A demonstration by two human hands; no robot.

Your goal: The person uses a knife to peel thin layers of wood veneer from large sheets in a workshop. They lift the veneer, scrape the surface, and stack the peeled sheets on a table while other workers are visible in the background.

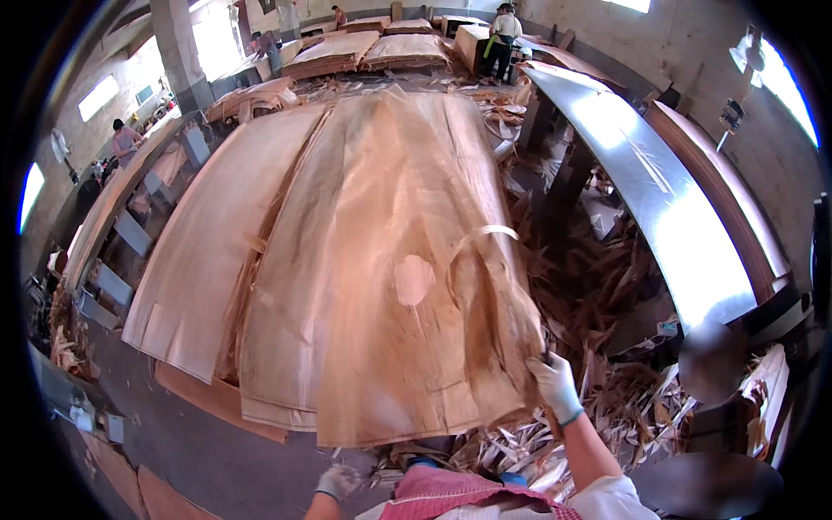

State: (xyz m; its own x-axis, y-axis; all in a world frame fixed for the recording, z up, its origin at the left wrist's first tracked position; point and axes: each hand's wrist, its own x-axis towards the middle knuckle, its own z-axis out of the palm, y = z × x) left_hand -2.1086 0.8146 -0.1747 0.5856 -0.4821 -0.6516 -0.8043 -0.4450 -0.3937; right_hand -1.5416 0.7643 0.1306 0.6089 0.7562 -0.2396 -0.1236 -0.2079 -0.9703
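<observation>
A large, thin wood veneer sheet (373, 347) lies over a stack in front of me. It has a pale round patch, and its right side is lifted and curled. My right hand (556, 387), in a white glove, is closed on the near right edge of this sheet. Something small and dark shows at its fingertips, too small to name. My left hand (340, 481), also gloved, hangs low before the sheet's near edge, apart from it. Its fingers look loosely apart, slightly blurred, with nothing seen in them.
More veneer (225, 225) is stacked on the left. To the right stands a long shiny metal-topped table (646, 173), with veneer scraps (607, 381) heaped below it. Beyond are further veneer stacks (403, 52) and a person (503, 39); another person (126, 143) is at far left.
</observation>
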